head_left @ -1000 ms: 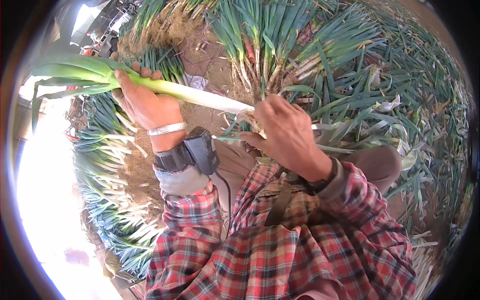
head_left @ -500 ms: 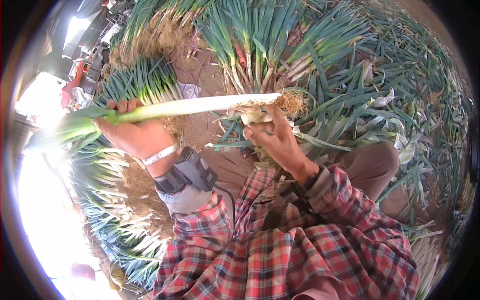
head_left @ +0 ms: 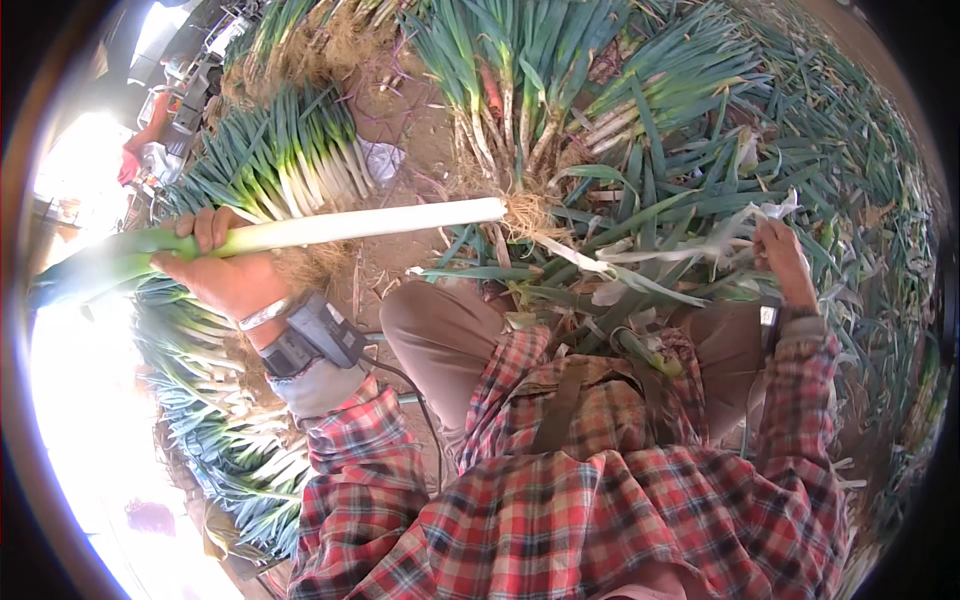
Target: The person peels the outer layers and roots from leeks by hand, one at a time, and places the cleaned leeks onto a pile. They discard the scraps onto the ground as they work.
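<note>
My left hand (head_left: pixel 232 275) is wrapped round a long, thick green onion (head_left: pixel 380 221) near its green leaves. The onion lies almost level across the front of me, its bare white shank pointing right and ending in a tuft of pale roots (head_left: pixel 530 214). Far out to the right, my right hand (head_left: pixel 785 258) is closed on a whitish strip of peeled outer leaf (head_left: pixel 700 251), which trails left from the fingers and is blurred by motion. That hand is well apart from the onion and hovers over a heap of leaves.
Stripped leaves (head_left: pixel 840 190) cover the ground to the right. Upright bunches of untrimmed green onions (head_left: pixel 510 100) stand ahead. Rows of white-stemmed onions (head_left: pixel 310 165) lie at the left, with more (head_left: pixel 235 420) beside my left arm. A wrist device (head_left: pixel 325 330) trails a cable.
The right hand has pulled away from the onion's root end, out to the right, with a peeled strip. The onion and left hand have shifted left; the shank now looks clean and white.
</note>
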A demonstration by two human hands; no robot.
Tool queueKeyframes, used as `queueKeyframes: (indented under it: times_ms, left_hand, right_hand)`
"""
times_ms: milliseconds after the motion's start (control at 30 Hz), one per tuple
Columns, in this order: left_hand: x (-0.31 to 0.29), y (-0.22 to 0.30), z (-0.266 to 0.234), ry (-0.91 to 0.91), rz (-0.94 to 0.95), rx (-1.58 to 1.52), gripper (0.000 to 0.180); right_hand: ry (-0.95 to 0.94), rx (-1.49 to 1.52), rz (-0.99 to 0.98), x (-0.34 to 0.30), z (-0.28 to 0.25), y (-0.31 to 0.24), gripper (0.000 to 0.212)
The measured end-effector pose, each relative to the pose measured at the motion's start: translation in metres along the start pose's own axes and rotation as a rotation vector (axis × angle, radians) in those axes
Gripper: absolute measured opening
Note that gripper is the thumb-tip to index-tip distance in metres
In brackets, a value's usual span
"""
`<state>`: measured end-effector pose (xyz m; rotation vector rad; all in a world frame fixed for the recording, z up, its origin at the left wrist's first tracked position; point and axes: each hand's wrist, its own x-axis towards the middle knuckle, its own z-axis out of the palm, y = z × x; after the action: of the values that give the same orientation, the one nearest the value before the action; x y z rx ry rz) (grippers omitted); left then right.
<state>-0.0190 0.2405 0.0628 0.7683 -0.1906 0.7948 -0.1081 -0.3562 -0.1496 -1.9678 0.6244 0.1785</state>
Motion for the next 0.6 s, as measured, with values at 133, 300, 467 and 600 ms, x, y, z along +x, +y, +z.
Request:
queueKeyframes:
  times_ms: [133,300,467,600]
  left_hand:
    - [-0.019,-0.015,0.012,-0.262,-0.167,-0.230,0.044]
    - [-0.054,-0.047,0.030,-0.460,-0.419,-0.427,0.057]
    - [-0.091,-0.070,0.060,-0.472,-0.550,-0.506,0.063]
    - [-0.101,-0.064,0.075,-0.596,-0.580,-0.414,0.058]
  right_hand:
    - [0.169,-0.651,-0.376,-0.020,0.011,-0.012,0.054]
    - [-0.123,-0.125,-0.835,-0.097,0.121,-0.151,0.025]
    - [-0.206,0.087,-1.170,-0.140,0.195,-0.202,0.034]
    - [-0.323,0.237,-1.071,-0.146,0.209,-0.193,0.035]
